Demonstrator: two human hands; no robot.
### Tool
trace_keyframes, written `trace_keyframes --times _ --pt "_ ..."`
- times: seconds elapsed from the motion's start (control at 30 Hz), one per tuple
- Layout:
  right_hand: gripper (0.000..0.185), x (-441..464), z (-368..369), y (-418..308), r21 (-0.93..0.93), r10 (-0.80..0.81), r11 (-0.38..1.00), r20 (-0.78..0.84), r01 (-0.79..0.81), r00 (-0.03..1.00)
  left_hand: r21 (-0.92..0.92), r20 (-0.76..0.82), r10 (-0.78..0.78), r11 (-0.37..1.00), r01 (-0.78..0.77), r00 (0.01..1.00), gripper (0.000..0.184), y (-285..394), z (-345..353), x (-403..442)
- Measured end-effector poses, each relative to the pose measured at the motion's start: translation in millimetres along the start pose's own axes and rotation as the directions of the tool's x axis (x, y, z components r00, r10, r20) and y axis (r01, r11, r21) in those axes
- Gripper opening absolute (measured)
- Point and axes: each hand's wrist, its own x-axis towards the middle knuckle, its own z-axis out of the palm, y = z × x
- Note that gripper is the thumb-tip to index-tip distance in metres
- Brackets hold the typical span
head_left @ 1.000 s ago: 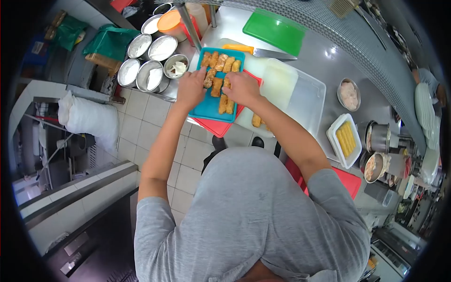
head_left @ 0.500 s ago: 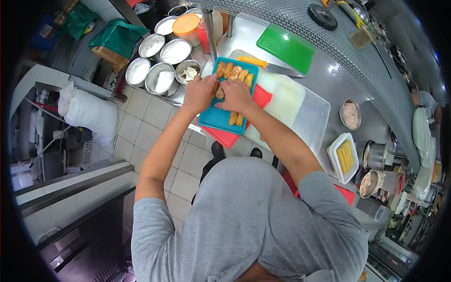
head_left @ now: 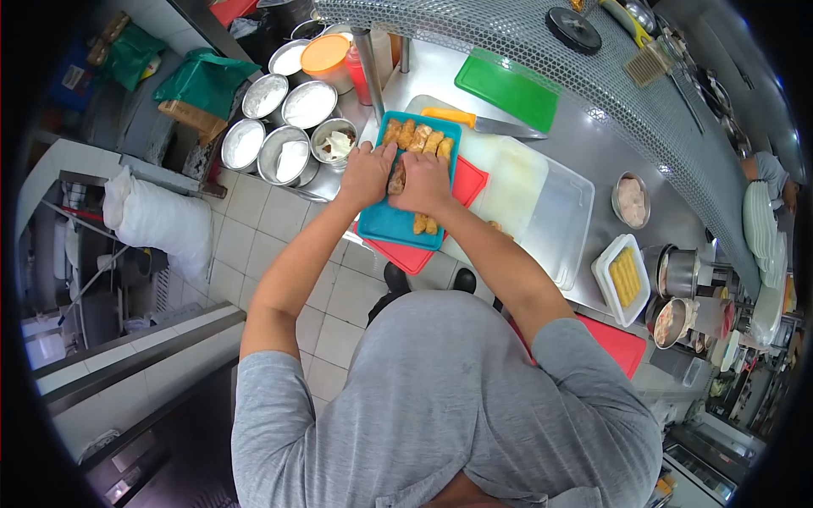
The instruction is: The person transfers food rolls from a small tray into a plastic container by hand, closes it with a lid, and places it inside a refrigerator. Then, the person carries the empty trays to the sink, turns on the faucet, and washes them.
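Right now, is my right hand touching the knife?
Apart: the head view shows rolls and part of the blue tray between your right hand and the knife.

My shiny stainless-steel bench (head_left: 584,142) bears round metal bowls of white contents (head_left: 272,159), a green rectangular plastic slab (head_left: 508,91), a round metal bowl of pale-pink food (head_left: 647,212) and a white rectangular plastic tub (head_left: 604,284).

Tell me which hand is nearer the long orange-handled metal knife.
Right. The right hand is nearside of the knife, over the rectangular blue plastic tray; the left hand is farther left.
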Motion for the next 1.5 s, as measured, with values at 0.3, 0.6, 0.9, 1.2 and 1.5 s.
trace_keyframes --times 0.3,0.6,0.9,1.2,1.5 --pt "0.069 -58 -89 59 0.216 0.026 0.976 -0.251 0.03 0.968 0.062 0.02 0.087 0.994 -0.088 0.996 0.062 -5 3 5" --pt "0.067 -224 -131 169 0.122 0.318 0.942 -0.018 -0.314 0.948 0.086 0.206 0.078 0.992 -0.097 0.976 0.053 20 -41 4" --pt "0.07 -268 -120 181 0.152 0.374 0.915 0.022 -0.373 0.927 -0.298 -0.098 0.32 0.894 -0.335 0.942 0.062 101 -70 15" --pt "0.071 -265 -122 178 0.343 0.36 0.857 0.135 -0.385 0.923 -0.307 0.139 0.546 0.817 -0.488 0.826 0.062 287 -16 34" --pt "0.059 -260 -116 180 0.405 0.438 0.794 0.138 -0.454 0.889 -0.593 0.043 0.408 0.745 -0.306 0.912 0.054 238 -16 17"
